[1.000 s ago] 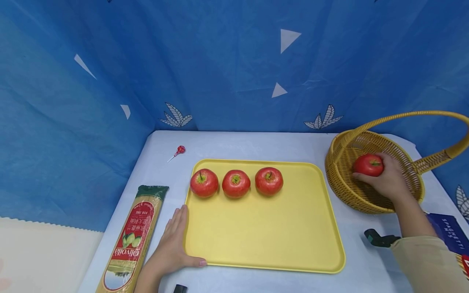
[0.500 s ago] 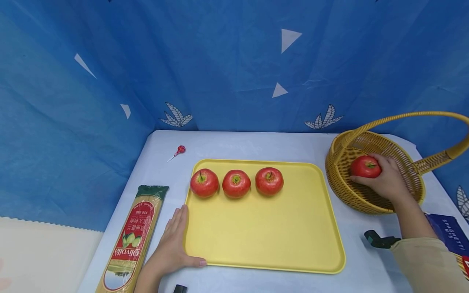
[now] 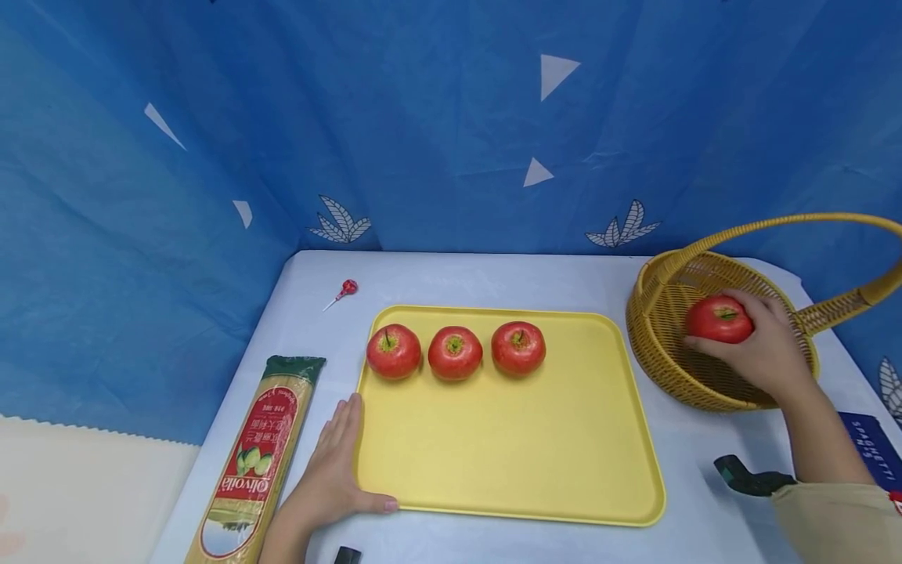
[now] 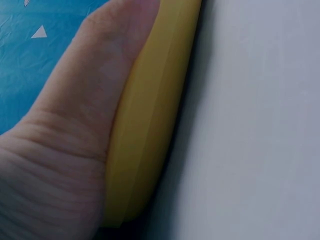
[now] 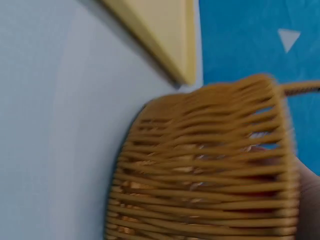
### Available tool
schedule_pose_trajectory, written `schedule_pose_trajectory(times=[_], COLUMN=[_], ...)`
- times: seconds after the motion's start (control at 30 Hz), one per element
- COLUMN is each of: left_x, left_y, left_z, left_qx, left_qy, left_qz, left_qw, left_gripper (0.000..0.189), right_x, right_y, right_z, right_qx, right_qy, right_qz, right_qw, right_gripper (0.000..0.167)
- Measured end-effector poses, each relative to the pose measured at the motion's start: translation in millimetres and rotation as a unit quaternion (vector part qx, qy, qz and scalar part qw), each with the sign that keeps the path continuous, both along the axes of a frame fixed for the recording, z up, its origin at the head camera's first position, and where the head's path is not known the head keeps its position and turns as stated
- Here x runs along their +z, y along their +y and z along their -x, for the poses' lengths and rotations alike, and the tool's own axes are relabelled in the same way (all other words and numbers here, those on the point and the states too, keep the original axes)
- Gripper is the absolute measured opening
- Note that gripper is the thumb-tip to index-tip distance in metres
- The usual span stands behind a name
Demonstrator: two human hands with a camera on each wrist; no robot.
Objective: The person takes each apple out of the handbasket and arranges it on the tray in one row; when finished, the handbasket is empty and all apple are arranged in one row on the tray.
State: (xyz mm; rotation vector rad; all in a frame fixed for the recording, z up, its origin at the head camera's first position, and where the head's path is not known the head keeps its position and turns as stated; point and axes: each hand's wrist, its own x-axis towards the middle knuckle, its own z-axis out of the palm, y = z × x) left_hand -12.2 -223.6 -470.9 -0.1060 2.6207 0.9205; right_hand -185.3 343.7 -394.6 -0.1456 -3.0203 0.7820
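Observation:
In the head view my right hand [image 3: 768, 348] grips a red apple [image 3: 719, 319] inside the wicker basket [image 3: 651, 356], thumb on its near side and fingers over its far side. From the right wrist, the basket's woven wall [image 5: 210, 165] hides most of the apple and hand. My left hand [image 3: 331, 470] lies with straight fingers along the left edge of the yellow tray [image 3: 507, 446], its thumb at the near corner. The left wrist view has that thumb [image 4: 95, 70] against the tray's yellow side [image 4: 150, 115]. Three red apples [image 3: 455, 354] sit in a row on the tray's far left part.
Left of the tray lies a spaghetti packet [image 3: 257, 462], with a lollipop [image 3: 344, 291] farther back. The basket's tall handle [image 3: 789, 221] arches above its bowl. A dark blue spaghetti packet [image 3: 874, 446] lies at the right, partly behind the right forearm.
My right hand and the apple in it shift slightly left in the basket, then back right and up a little. The left hand, tray and three apples stay put.

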Motion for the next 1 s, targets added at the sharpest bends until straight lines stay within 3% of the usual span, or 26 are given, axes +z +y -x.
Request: schedule_pose_trajectory(times=[0.37,0.63,0.8,1.0], left_x=[0.7,-2.5,-2.6,-2.0], left_y=[-0.2,-1.5,-1.6,-0.7], left_z=[-0.2,1.0,0.9,0.2], left_qx=[-0.002,-0.005,-0.004,-0.002], left_qy=[0.002,0.011,0.009,0.002], left_qz=[-0.002,0.009,0.009,0.005], left_qw=[1.0000,0.9999,0.9999,1.0000], left_gripper=[0.157,0.158,0.159,0.158], right_x=[34.8,53.3,54.1,41.4], right_y=[-34,-70,-96,-125], right_z=[-36.0,-51.1,-52.5,-47.1], right_qx=[0.034,0.093,0.140,0.175], right_qy=[0.063,0.094,0.091,0.067], right_qz=[0.018,0.054,0.068,0.074], right_qw=[0.9973,0.9898,0.9836,0.9794], right_gripper=[0.101,0.096,0.093,0.089])
